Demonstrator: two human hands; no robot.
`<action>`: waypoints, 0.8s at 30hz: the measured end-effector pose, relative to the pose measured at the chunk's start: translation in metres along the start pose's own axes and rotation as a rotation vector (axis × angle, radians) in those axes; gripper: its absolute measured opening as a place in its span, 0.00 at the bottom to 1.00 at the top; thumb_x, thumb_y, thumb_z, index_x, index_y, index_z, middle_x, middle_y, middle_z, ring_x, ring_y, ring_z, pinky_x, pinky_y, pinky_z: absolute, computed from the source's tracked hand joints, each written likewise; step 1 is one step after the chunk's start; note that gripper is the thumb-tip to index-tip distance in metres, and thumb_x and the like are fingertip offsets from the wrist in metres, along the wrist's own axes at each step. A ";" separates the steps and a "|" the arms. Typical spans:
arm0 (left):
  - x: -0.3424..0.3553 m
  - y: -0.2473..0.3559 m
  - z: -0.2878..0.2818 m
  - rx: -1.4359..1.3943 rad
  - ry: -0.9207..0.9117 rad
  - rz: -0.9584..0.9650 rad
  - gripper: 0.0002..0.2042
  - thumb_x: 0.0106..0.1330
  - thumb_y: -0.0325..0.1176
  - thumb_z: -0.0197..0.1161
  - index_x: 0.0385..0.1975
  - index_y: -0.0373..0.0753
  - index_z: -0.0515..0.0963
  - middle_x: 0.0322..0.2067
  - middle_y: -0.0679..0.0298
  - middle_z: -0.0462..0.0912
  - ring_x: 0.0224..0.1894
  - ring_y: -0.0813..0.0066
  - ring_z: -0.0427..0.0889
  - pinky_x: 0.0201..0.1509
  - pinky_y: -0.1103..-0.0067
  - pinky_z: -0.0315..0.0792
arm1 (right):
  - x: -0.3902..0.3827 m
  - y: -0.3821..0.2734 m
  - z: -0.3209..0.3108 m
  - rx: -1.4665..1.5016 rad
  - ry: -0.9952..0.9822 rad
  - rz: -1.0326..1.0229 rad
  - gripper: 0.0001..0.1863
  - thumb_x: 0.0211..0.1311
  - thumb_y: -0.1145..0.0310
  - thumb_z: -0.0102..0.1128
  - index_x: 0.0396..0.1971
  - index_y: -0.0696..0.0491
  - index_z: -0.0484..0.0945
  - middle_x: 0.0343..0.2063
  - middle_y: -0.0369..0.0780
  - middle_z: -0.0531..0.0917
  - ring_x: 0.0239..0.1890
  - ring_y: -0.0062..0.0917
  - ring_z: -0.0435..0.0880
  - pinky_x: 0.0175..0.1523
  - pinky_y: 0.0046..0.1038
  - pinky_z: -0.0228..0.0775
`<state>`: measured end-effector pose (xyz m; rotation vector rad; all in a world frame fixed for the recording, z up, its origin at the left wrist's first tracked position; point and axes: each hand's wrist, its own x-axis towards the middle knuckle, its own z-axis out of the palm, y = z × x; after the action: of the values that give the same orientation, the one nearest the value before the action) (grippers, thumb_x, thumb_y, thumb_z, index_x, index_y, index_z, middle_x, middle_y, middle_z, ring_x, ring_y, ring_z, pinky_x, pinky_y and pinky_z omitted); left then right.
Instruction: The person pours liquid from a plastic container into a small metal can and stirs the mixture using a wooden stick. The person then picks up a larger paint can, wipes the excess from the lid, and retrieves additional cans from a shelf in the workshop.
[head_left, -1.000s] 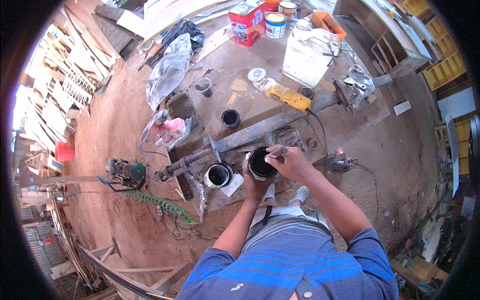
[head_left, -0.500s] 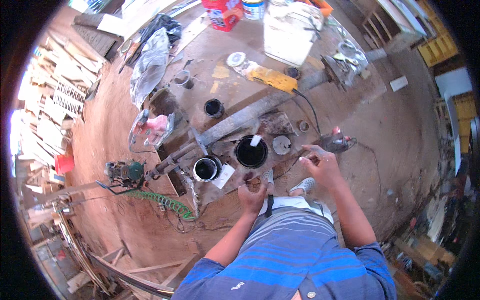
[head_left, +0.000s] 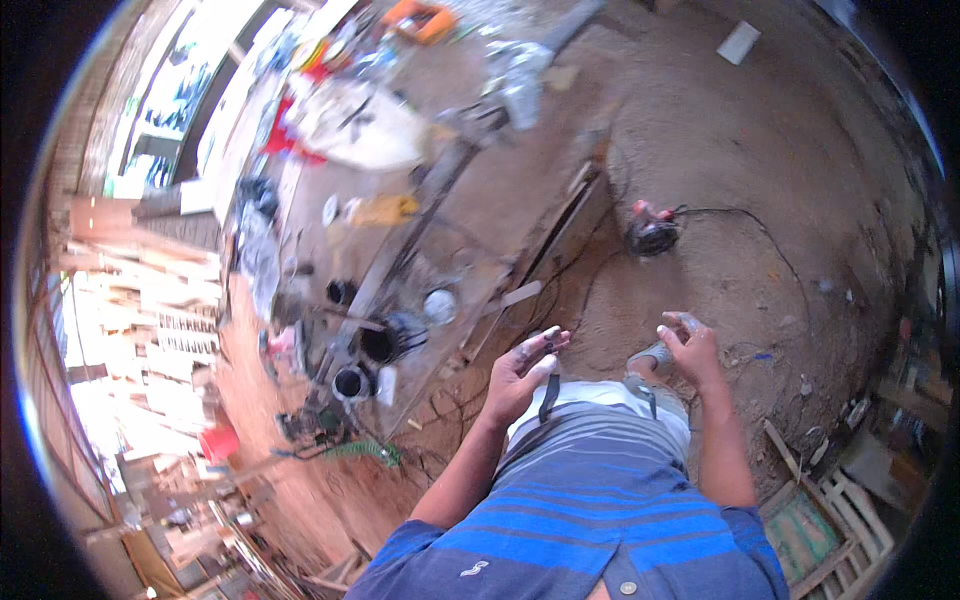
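Note:
My left hand (head_left: 522,375) is in front of my waist, near the table's near edge, fingers and thumb apart with pale and dark smears on them. Nothing shows in its grasp. To the right, over the dirt floor, my right hand (head_left: 692,348) is also empty, its fingers curved and apart. Neither hand touches the table (head_left: 480,260). On its near part stand an open can of dark liquid (head_left: 379,345), a white-rimmed can (head_left: 353,383) and a smaller dark can (head_left: 341,292). A round white lid (head_left: 440,306) lies beside them.
A yellow power tool (head_left: 385,210) and a whitish container (head_left: 365,130) sit farther back. A red and black power tool (head_left: 652,230) with a cord rests on the floor at right. A green coiled hose (head_left: 365,452) lies at lower left, a wooden frame (head_left: 805,530) at lower right.
The view has swung right, so the table and cans now appear farther left. My left hand's fingers have spread and extended; my right hand still holds nothing.

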<state>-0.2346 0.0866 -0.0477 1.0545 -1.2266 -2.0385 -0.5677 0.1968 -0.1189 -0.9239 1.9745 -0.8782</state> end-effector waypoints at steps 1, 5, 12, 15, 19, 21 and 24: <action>0.011 0.008 0.031 0.021 -0.049 0.021 0.25 0.77 0.22 0.62 0.74 0.32 0.74 0.69 0.50 0.82 0.72 0.60 0.81 0.78 0.63 0.71 | -0.003 0.015 -0.024 0.011 0.042 0.009 0.20 0.68 0.60 0.77 0.55 0.54 0.90 0.36 0.46 0.94 0.38 0.31 0.94 0.48 0.35 0.86; 0.062 0.022 0.159 0.232 -0.283 0.184 0.26 0.76 0.19 0.62 0.74 0.31 0.73 0.70 0.47 0.81 0.73 0.58 0.79 0.78 0.61 0.72 | -0.028 0.063 -0.123 0.084 0.143 0.180 0.19 0.71 0.64 0.74 0.57 0.56 0.89 0.40 0.46 0.94 0.41 0.29 0.93 0.50 0.34 0.85; 0.149 0.029 0.360 0.775 -0.684 0.802 0.30 0.66 0.21 0.71 0.70 0.39 0.78 0.65 0.51 0.86 0.65 0.50 0.86 0.69 0.59 0.79 | -0.083 0.067 -0.279 0.317 0.554 0.004 0.16 0.71 0.70 0.74 0.56 0.55 0.89 0.42 0.43 0.93 0.42 0.25 0.91 0.50 0.30 0.84; 0.178 0.027 0.422 0.841 -0.849 0.950 0.30 0.69 0.27 0.70 0.72 0.42 0.76 0.67 0.55 0.85 0.64 0.53 0.86 0.69 0.59 0.78 | -0.093 0.040 -0.326 0.337 0.618 -0.182 0.13 0.73 0.70 0.72 0.54 0.57 0.89 0.46 0.42 0.92 0.47 0.26 0.91 0.53 0.30 0.83; 0.217 0.026 0.494 0.937 -1.006 1.021 0.32 0.66 0.26 0.70 0.73 0.43 0.76 0.68 0.58 0.83 0.66 0.54 0.84 0.69 0.59 0.77 | -0.085 0.043 -0.370 0.132 0.721 -0.391 0.16 0.69 0.65 0.76 0.53 0.53 0.89 0.53 0.45 0.90 0.54 0.36 0.89 0.58 0.37 0.82; 0.243 0.020 0.528 0.939 -1.071 1.039 0.33 0.65 0.26 0.70 0.73 0.44 0.76 0.67 0.59 0.83 0.65 0.55 0.83 0.69 0.59 0.77 | -0.073 0.036 -0.399 0.034 0.719 -0.371 0.20 0.65 0.63 0.78 0.55 0.51 0.90 0.59 0.47 0.87 0.62 0.42 0.85 0.65 0.42 0.79; 0.289 0.007 0.575 0.883 -1.205 0.904 0.36 0.58 0.27 0.74 0.72 0.39 0.77 0.63 0.50 0.84 0.64 0.46 0.84 0.68 0.56 0.79 | -0.035 0.034 -0.438 -0.170 0.702 -0.445 0.22 0.60 0.70 0.78 0.56 0.43 0.92 0.63 0.43 0.84 0.69 0.43 0.80 0.72 0.46 0.73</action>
<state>-0.8719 0.1396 0.0208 -0.6744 -2.6341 -1.2264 -0.9339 0.3548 0.0691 -1.3095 2.5030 -1.4510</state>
